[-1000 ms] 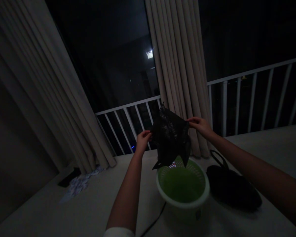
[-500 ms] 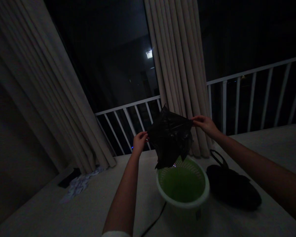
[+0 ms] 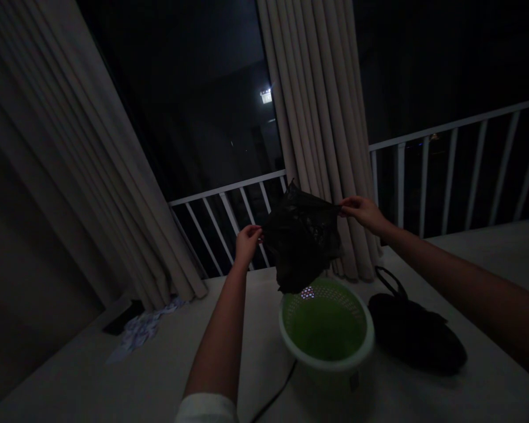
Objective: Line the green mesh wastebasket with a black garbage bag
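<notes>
A black plastic bag (image 3: 304, 241) is stretched between my two hands, hanging in creased folds. My left hand (image 3: 248, 239) pinches its left edge between thumb and fingers. At the upper right corner my right hand (image 3: 362, 212) grips the bag the same way. Below the bag stands a green basket (image 3: 326, 364) with a pale rim and small holes round its upper wall. Its inside looks bare green, though the depths are dark. The bag's lower edge hangs just above the basket's far rim.
A black bag with a loop handle (image 3: 417, 335) lies right of the basket. A dark cable (image 3: 275, 396) runs along the pale surface at the left. Farther left lies patterned cloth or paper (image 3: 141, 329). Behind are long curtains (image 3: 321, 117), dark windows and a white railing (image 3: 229, 188).
Both hands have risen slightly, lifting the black plastic bag a little higher. More of the basket's perforated far wall shows beneath it. The basket has stayed in place.
</notes>
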Tool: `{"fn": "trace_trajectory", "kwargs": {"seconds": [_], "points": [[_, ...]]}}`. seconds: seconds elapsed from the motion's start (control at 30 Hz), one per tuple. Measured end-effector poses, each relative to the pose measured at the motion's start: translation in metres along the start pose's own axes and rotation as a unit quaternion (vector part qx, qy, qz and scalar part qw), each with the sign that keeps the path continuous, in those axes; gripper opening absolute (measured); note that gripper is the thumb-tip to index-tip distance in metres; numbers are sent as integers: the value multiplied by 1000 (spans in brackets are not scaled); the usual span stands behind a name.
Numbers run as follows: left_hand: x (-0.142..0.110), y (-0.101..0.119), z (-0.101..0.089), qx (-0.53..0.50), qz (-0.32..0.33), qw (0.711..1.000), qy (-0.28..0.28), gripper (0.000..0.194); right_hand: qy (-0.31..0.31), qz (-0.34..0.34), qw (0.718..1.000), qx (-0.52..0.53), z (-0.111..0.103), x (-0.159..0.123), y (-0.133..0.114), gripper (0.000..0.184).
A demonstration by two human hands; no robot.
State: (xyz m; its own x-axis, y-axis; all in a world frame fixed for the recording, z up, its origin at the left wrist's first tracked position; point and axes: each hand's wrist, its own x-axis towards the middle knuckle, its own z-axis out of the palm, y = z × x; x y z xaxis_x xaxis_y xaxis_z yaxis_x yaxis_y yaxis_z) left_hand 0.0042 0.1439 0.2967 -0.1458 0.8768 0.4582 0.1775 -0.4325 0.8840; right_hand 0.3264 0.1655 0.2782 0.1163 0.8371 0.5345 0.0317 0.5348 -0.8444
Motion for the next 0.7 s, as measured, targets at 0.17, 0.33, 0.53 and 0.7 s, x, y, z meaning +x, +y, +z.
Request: {"fn": "trace_trajectory", "kwargs": {"seconds": [0.17,0.33,0.53,0.7], "points": [[20,49,-1,32,96,995,13,14,5,-91,995,-34,-6,26,-42,9],[18,83,-2,62,199,977,43,16,50,-167,982,-70,-9,28,-77,7],[14,57,4,168,80,980,-66,7,-63,-84,975,-197,-9,29,-49,7],[16,55,-2,142,121,982,-29,11,-40,-112,975,-189,-15,29,-50,6]]}}
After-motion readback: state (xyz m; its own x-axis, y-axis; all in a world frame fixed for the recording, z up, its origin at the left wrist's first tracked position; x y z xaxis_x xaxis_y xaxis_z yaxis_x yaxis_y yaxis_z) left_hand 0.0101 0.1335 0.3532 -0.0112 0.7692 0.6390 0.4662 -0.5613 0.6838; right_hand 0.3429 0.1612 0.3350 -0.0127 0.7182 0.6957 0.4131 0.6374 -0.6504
